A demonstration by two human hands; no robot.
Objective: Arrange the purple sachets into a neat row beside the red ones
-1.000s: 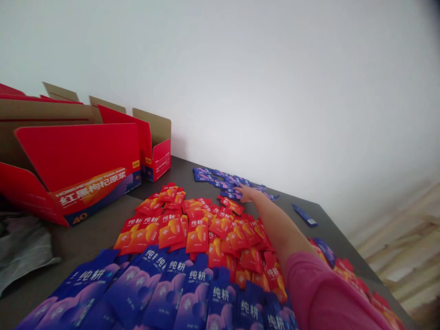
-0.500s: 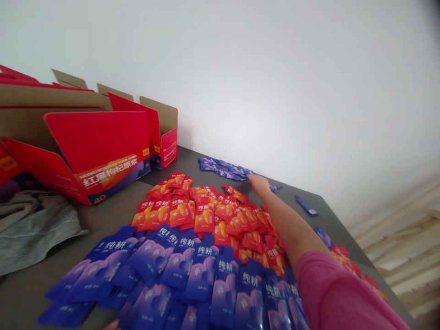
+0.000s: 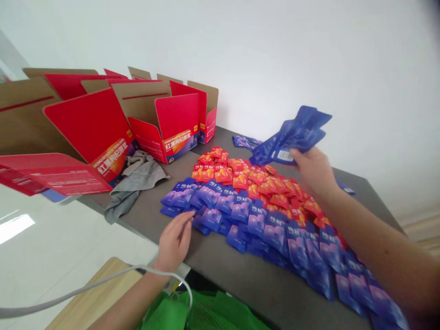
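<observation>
Where the dark grey tabletop [image 3: 240, 275] begins at the far left, a row of open red cardboard cartons [image 3: 103, 123] with brown insides stands along its edge and back towards the white wall [image 3: 275, 55], flaps raised, the nearest flap jutting out over the pale floor. Just right of the front cartons a crumpled grey cloth [image 3: 137, 178] lies on the tabletop, touching the nearest carton. Below it a grey cable [image 3: 103, 282] curves over the left forearm, and a green mesh bag [image 3: 206, 314] shows under the table edge. The left hand [image 3: 175, 240] rests flat near the front edge, fingers loosely spread and closed on nothing, its fingertips touching the nearest of the spread blue-purple foil sachets [image 3: 257, 220]. These lie overlapping in a band that runs from the middle of the tabletop down to the lower right corner. Behind them, touching the blue band, lies a dense patch of red-orange foil sachets [image 3: 254, 176]. Farther back, near the wall, a few more blue sachets [image 3: 245, 141] lie apart from the rest. Above the red patch the right hand [image 3: 311, 169] is raised off the tabletop, its grip clamped on a fanned bunch of blue foil sachets [image 3: 292, 135] that point up and to the right, clear of everything below. Just beyond that wrist a single blue sachet [image 3: 345, 188] lies alone on the tabletop.
</observation>
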